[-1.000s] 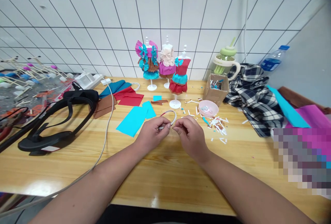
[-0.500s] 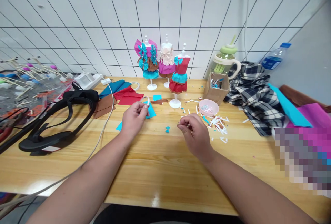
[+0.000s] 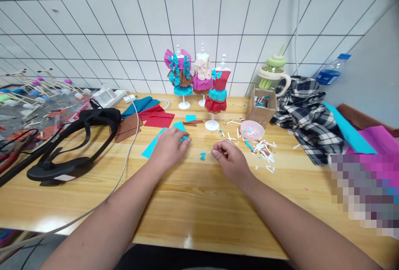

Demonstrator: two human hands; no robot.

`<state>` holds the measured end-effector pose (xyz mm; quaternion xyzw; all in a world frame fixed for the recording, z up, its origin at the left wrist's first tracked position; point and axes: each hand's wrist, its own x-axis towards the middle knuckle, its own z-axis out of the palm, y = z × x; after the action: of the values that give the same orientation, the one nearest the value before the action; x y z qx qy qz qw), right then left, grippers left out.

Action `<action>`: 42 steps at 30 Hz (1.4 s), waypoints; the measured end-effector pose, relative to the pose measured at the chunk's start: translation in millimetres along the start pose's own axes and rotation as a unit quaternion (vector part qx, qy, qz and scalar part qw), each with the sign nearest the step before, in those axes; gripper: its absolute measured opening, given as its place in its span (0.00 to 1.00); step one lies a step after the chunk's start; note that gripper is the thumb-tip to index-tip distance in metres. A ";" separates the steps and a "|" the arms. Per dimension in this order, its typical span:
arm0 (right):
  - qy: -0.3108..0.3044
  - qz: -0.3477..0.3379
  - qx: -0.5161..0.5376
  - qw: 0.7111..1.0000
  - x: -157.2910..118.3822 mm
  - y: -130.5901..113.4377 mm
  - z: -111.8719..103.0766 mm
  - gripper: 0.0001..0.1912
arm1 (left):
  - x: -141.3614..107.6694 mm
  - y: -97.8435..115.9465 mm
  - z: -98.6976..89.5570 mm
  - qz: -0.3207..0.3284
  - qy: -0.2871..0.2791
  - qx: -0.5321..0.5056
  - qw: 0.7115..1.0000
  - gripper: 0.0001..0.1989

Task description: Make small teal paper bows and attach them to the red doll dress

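Note:
My left hand [image 3: 170, 147] lies over turquoise crepe-paper pieces [image 3: 151, 147], its fingers spread and partly covering them. To the right, my right hand [image 3: 232, 160] hovers close above the table with thumb and fingers pinched; whatever they hold is too small to make out. Between the two hands a tiny turquoise paper bow [image 3: 203, 156] rests on the wood. Behind them stands a small dress form [image 3: 220, 81] in a red and turquoise paper dress with a bow at its shoulder. Two more dressed forms, one purple, turquoise and brown [image 3: 180, 74], one cream and purple [image 3: 202, 72], stand beside it.
White paper scraps [image 3: 264, 150] surround a pink dish [image 3: 252, 130] at right. A cardboard box [image 3: 262, 110], a green-lidded jug [image 3: 270, 74] and plaid cloth [image 3: 294, 108] stand behind. At left lie a black headset [image 3: 75, 166], a cable [image 3: 126, 158] and red paper [image 3: 159, 120].
My left hand has let go of the white ring it pinched, which no longer shows, and has opened flat over the turquoise paper. The right hand stays nearly in place.

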<state>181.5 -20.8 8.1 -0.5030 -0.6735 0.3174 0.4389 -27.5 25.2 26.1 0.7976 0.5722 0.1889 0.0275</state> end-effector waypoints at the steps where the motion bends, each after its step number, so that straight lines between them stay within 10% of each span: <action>1: -0.003 0.001 0.000 1.000 -0.1 0.2 0.3 0.04 | -1.8 6.2 0.0 0.035 -0.025 -0.081 0.996 0.16; 4: -0.014 0.015 0.010 1.000 0.2 1.3 1.6 0.04 | -8.4 23.6 2.7 0.086 -0.093 -0.224 0.966 0.16; 14: -0.063 0.103 0.100 0.988 3.7 7.2 6.5 0.07 | -14.4 31.2 12.2 0.102 -0.061 -0.233 0.965 0.08; 22: -0.073 0.070 0.053 0.993 1.0 3.7 2.3 0.08 | -17.4 38.2 -0.2 0.117 -0.048 -0.289 0.949 0.08; 30: 0.066 -0.095 -0.124 0.986 0.1 5.0 -6.3 0.10 | -13.8 35.6 2.6 0.015 -0.085 -0.371 0.925 0.11; 42: 0.050 -0.138 -0.245 0.958 -3.8 -0.5 -6.9 0.11 | -17.3 39.9 7.8 0.087 -0.071 -0.314 0.943 0.10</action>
<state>188.1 -24.7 10.4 -0.5128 -0.7705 0.0529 0.3749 6.3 -3.1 24.5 0.8064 0.4090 0.3038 0.3002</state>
